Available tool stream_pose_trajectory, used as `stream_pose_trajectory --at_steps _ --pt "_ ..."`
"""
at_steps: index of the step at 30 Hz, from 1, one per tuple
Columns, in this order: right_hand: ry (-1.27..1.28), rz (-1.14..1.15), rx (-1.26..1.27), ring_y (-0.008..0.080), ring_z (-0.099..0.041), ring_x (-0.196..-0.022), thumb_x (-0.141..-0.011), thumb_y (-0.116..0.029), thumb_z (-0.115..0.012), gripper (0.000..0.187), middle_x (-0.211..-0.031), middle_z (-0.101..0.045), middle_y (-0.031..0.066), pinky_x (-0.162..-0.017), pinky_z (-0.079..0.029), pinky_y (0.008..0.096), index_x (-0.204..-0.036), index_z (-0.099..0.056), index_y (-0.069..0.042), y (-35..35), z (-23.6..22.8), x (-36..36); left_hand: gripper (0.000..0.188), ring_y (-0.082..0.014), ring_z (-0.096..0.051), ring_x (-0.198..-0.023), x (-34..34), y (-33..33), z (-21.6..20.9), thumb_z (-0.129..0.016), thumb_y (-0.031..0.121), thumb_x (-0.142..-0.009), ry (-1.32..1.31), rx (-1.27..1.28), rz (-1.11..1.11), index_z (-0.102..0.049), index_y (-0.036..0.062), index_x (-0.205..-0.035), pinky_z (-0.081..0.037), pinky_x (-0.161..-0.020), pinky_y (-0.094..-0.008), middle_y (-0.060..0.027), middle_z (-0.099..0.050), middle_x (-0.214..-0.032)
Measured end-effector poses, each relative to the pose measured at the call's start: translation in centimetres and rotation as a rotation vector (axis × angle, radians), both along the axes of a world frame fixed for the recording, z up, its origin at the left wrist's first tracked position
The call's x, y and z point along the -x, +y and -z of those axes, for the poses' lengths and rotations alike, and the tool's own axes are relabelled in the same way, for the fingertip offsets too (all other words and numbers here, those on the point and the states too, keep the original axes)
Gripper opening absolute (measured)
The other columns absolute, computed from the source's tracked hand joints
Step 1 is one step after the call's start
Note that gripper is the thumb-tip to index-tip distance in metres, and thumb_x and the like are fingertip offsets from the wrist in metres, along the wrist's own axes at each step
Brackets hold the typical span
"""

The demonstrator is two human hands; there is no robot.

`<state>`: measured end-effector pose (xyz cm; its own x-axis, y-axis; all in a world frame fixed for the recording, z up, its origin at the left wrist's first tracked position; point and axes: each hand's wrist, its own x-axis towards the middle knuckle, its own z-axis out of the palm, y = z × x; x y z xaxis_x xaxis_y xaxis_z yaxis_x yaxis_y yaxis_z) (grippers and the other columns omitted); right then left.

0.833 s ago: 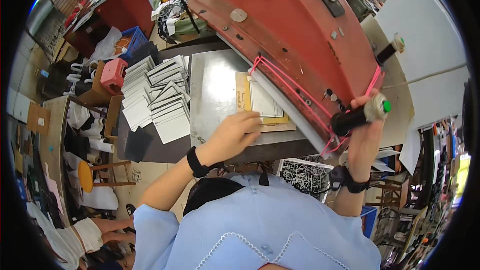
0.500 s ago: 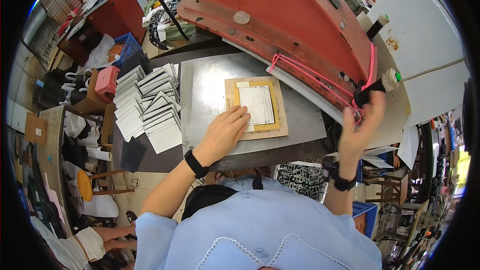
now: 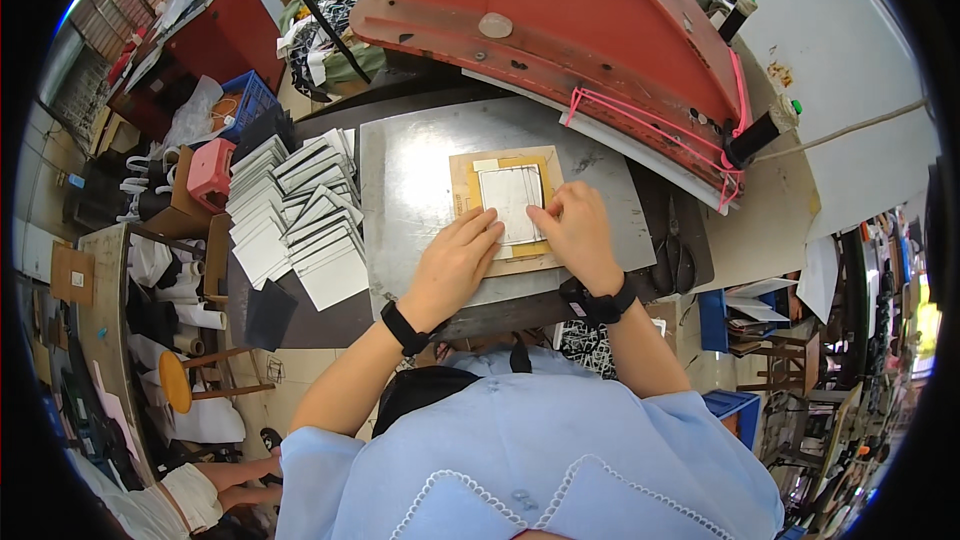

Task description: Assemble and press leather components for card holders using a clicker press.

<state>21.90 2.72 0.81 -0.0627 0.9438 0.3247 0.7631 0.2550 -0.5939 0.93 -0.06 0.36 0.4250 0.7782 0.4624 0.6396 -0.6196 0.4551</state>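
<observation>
A white rectangular piece (image 3: 513,198) with dark edges lies on a yellow-framed wooden cutting board (image 3: 465,180), which rests on a grey metal plate (image 3: 400,170). My left hand (image 3: 455,262) lies with its fingers stretched out, fingertips at the piece's lower left edge. At the right edge, my right hand (image 3: 580,232) has its thumb on the white piece and its other fingers curled in a pinch. The fingers partly hide what is between them. Beyond the plate, the red press arm (image 3: 600,70) hangs at the upper right, with a black handle (image 3: 762,130) and pink cord.
Left of the plate lie overlapping stacks of white dark-edged pieces (image 3: 325,255) and a black sheet (image 3: 268,314). Scissors (image 3: 673,248) lie near the table's right end. A red stool (image 3: 210,172) and blue crate (image 3: 250,105) stand farther left. Another person's legs (image 3: 240,480) show at lower left.
My right hand has left the black handle and come left to the white piece. The red press arm has swung away to the right, uncovering the scissors. My left hand stays about where it was.
</observation>
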Motion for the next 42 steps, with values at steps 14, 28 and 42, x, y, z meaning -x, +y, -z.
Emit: stream_pose_trajectory --at_steps 14,28,42 --pt "0.635 -0.131 0.438 0.0117 -0.063 -0.071 -0.097 -0.018 -0.062 0.021 -0.086 -0.067 0.0067 -0.064 -0.051 0.025 -0.102 -0.065 0.001 -0.6 -1.0 1.8 0.03 -0.0326 -0.056 -0.121 0.2 -0.1 0.4 -0.067 0.011 -0.089 -0.014 0.035 0.014 -0.062 0.0017 -0.117 -0.049 -0.096 -0.0395 -0.015 -0.059 -0.127" --pt "1.15 -0.28 0.387 0.0139 -0.067 -0.081 -0.104 -0.019 -0.052 0.028 -0.094 -0.068 0.0086 -0.074 -0.055 0.0253 -0.12 -0.062 0.002 -3.4 -1.8 -0.6 0.088 -0.0344 -0.048 -0.133 0.2 1.3 -0.4 -0.076 0.011 -0.078 -0.26 0.377 0.081 -0.026 -0.0029 -0.15 -0.039 -0.109 -0.0388 -0.022 -0.047 -0.143" --pt "1.155 -0.181 0.188 0.0175 -0.066 -0.086 -0.107 -0.029 -0.043 0.033 -0.099 -0.066 0.0094 -0.068 -0.052 0.0287 -0.121 -0.057 -0.002 -3.3 -0.5 -0.8 0.048 -0.0157 -0.069 -0.09 -2.4 1.5 -1.2 -0.069 0.013 -0.092 -0.528 0.718 0.086 -0.05 -0.004 -0.132 -0.051 -0.078 -0.0263 -0.0137 -0.072 -0.098"
